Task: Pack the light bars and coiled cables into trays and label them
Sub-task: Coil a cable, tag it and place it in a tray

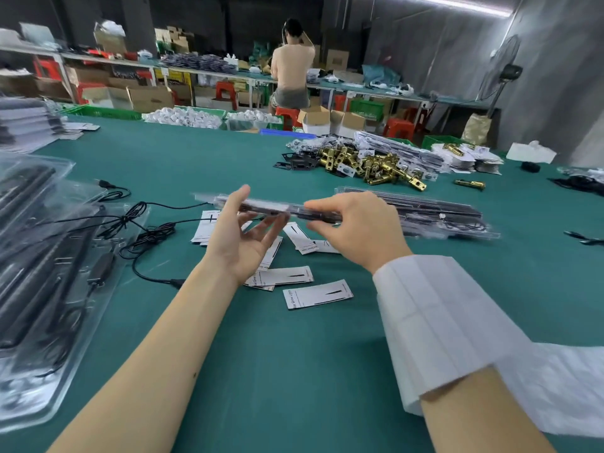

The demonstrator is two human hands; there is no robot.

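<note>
Green workbench (294,371) is stretching across a cluttered packing room. Both hands are holding a clear packed tray (277,209) w/ dark light bars inside, edge-on and blurred, above scattered label cards (317,294). Left hand (240,237) is cupping it from below, fingers loosely curled, thumb up behind. Right hand (356,227) is pinching its near edge, w/ a label roll (438,325) around that wrist.
</note>
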